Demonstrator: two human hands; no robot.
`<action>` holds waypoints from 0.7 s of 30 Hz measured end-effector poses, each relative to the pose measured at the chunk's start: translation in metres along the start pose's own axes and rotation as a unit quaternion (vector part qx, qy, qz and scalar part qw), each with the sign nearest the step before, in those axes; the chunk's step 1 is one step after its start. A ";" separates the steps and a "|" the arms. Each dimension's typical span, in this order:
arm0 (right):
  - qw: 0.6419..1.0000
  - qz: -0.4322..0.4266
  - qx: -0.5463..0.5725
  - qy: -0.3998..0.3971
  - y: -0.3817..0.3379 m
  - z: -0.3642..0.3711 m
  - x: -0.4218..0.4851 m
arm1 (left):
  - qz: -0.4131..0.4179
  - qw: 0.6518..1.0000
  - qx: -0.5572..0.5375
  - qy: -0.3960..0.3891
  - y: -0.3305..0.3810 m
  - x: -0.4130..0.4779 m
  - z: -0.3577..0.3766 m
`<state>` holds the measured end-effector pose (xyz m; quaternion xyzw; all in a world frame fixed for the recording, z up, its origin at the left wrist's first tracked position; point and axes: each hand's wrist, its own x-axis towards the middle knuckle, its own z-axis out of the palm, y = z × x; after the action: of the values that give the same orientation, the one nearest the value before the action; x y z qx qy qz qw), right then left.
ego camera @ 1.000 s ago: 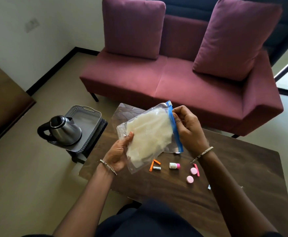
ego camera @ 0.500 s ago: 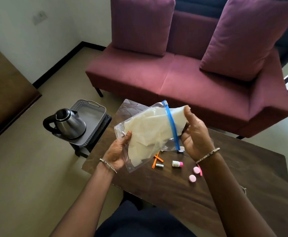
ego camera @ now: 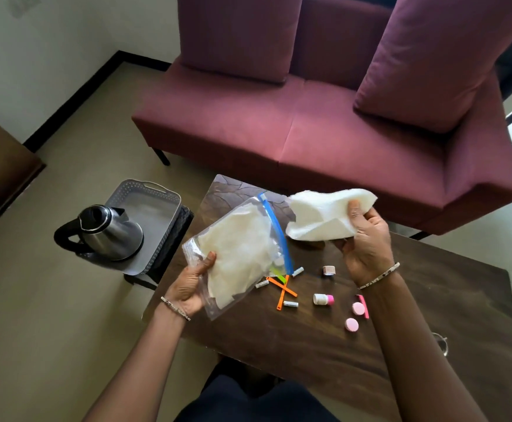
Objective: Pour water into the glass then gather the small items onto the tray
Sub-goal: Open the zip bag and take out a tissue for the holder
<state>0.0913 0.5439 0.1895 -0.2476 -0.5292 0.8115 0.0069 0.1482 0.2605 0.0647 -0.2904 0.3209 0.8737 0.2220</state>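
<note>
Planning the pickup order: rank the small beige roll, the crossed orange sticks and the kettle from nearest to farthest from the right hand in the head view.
1. Small beige roll, on the table, just lower left of the right hand.
2. Crossed orange sticks, mid-table, farther left.
3. Kettle, on the grey tray, far left.

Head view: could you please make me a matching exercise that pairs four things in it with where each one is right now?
Things:
1. kettle
2. zip bag
3. white cloth
4. nearer pink disc

Places:
A. gripped by the right hand
B. lying on the wooden table
C. standing on the grey tray
D. held by the left hand

Pairs: 1-C, 2-D, 3-A, 4-B
</note>
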 end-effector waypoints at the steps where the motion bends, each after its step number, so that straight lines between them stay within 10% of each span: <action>1: 0.999 -0.027 -0.017 0.027 0.002 0.001 0.007 | -0.002 1.000 -0.002 0.003 0.003 0.004 -0.006; 7: 0.913 -0.196 -0.327 0.144 0.026 -0.006 0.047 | -0.042 0.998 -0.046 0.012 0.014 0.035 -0.043; 21: 0.900 -0.038 -0.433 -0.019 0.162 0.009 0.091 | -0.105 0.967 -0.078 0.220 -0.009 0.120 -0.153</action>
<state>0.0481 0.4899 0.0171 -0.1907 -0.8373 0.5061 -0.0804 0.1211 0.1855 -0.1128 -0.5237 0.2606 0.7824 0.2136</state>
